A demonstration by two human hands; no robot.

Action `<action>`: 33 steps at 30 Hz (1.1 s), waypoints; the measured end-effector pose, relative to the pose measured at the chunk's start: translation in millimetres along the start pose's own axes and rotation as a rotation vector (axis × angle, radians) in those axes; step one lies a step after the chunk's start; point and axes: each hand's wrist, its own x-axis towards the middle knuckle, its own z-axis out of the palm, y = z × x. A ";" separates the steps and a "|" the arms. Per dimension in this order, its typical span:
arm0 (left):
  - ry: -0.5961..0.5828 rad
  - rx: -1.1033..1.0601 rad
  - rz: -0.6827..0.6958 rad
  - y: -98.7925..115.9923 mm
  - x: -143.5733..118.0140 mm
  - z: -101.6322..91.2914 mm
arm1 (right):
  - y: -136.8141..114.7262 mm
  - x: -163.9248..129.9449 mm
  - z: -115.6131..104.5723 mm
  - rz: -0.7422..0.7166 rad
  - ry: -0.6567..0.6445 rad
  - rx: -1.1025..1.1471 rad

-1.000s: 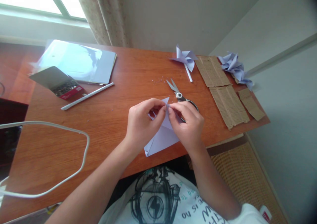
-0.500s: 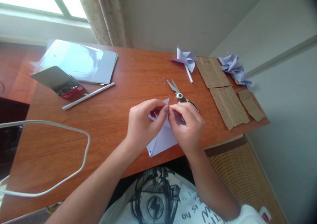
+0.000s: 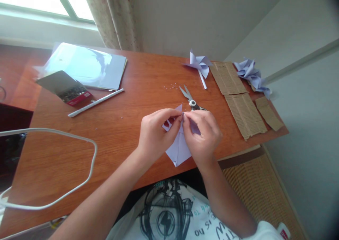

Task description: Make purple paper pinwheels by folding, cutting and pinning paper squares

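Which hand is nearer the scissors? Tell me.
Right. The right hand sits just in front of the scissors, covering their handles; the left hand is farther off to their left.

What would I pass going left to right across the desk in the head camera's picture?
white cable → open box of pins → rolled paper stick → left hand → right hand → corrugated cardboard → heap of paper pinwheels
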 end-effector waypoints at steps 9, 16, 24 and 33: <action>0.020 0.052 -0.025 -2.1 0.2 0.2 | 2.0 -3.2 1.1 -0.021 -0.028 0.046; 0.015 -0.006 -0.056 -4.7 0.0 -0.5 | -3.8 0.2 -2.1 -0.020 -0.062 0.048; 0.009 -0.036 -0.076 -4.1 0.6 -1.5 | -8.0 2.6 -7.9 0.017 -0.115 0.083; 0.003 -0.022 -0.025 -2.6 1.0 -1.2 | -5.1 10.9 -16.7 0.217 -0.217 0.302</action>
